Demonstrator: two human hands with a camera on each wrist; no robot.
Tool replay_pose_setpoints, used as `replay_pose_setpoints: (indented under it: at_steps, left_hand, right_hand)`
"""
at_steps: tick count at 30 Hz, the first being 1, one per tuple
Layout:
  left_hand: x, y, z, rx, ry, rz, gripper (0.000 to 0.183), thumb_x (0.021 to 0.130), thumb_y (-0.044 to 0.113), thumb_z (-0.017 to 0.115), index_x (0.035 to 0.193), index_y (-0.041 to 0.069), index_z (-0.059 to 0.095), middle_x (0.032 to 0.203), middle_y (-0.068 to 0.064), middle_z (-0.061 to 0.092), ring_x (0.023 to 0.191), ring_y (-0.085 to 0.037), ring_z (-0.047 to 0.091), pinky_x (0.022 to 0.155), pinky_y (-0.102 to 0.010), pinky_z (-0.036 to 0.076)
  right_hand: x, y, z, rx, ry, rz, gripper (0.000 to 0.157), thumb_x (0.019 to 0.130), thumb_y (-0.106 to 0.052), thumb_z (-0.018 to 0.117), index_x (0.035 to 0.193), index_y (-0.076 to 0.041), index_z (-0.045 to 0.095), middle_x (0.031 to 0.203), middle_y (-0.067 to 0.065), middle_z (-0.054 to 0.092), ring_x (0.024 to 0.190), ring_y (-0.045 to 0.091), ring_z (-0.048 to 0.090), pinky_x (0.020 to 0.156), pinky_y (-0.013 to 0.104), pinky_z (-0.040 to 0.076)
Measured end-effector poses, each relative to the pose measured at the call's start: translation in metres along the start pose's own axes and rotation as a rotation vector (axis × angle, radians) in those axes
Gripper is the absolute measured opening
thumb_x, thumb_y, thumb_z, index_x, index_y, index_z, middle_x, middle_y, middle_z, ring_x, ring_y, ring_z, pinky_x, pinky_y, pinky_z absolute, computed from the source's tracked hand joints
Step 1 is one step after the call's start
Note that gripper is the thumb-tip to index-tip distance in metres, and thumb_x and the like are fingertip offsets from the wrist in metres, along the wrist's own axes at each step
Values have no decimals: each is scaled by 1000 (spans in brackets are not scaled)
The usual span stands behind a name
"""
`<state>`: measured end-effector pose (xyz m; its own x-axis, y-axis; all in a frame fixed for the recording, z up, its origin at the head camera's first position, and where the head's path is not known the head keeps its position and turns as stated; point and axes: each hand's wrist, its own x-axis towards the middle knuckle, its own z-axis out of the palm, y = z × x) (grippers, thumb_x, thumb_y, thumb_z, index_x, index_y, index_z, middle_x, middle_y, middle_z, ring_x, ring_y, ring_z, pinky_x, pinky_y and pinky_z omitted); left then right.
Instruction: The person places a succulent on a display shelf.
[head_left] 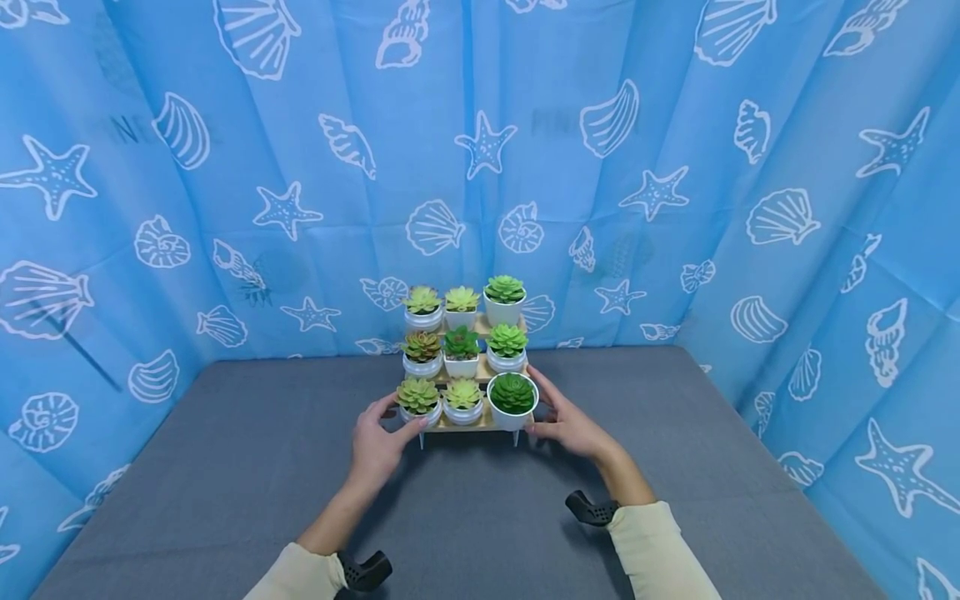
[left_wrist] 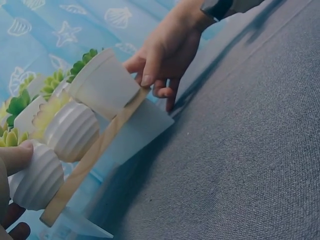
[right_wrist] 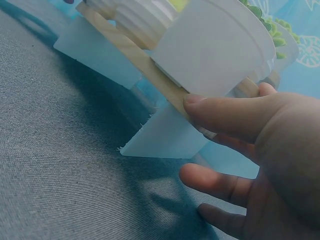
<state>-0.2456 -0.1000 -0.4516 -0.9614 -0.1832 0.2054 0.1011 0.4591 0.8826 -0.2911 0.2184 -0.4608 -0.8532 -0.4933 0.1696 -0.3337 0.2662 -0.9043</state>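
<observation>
A three-tier plant stand [head_left: 480, 426] with wooden shelves and translucent supports carries several small potted succulents in rows. My left hand [head_left: 375, 446] is at the front left corner, holding the ribbed white pot [left_wrist: 37, 175] of a pale green succulent [head_left: 417, 395] between thumb and fingers. At the opposite end my right hand [head_left: 573, 425] grips the bottom shelf; its thumb lies on the wooden edge [right_wrist: 145, 65], next to a smooth white pot [right_wrist: 215, 47] with a dark green succulent [head_left: 513, 392]. Some of the right fingers are spread below the shelf.
A grey cloth [head_left: 480, 517] covers the table under the stand. Close behind the stand hangs a blue curtain [head_left: 480, 208] with white shells and starfish, and it continues along both sides. Black wrist straps [head_left: 592, 508] sit at both cuffs.
</observation>
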Motion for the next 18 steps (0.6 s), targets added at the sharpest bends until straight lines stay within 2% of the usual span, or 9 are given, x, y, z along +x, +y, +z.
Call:
replay_pose_setpoints:
  at_steps: [5,10,15,18]
  left_hand:
    - [-2,0,0,12,12,17,68,81,34,81,135,3,55,121,-16,59,114,-35,50,89,-52,42]
    - [-5,1,1,47,34,80,65,82,29,80,135,1,55,122,-16,60,112,-33,52,90,-53,41]
    - [-7,3,1,142,61,153,63,83,30,79,133,0,56,121,-16,62,109,-32,53,93,-52,36]
    - [-7,3,0,219,77,198,65,83,35,78,133,0,56,121,-17,62,109,-33,52,93,-52,33]
  right_hand:
    - [0,0,0,-2,-1,3,93,88,4,65,158,-21,8,157,22,21,126,42,43,77,38,51]
    - [0,0,0,-4,0,11,94,88,4,66,158,-22,9,156,22,22,121,41,46,75,39,51]
    - [0,0,0,2,-3,6,94,88,4,65,158,-22,8,157,21,20,128,42,39,78,38,50]
    - [0,-1,0,6,-6,7,94,88,4,65,158,-21,8,156,23,20,126,43,42,78,38,51]
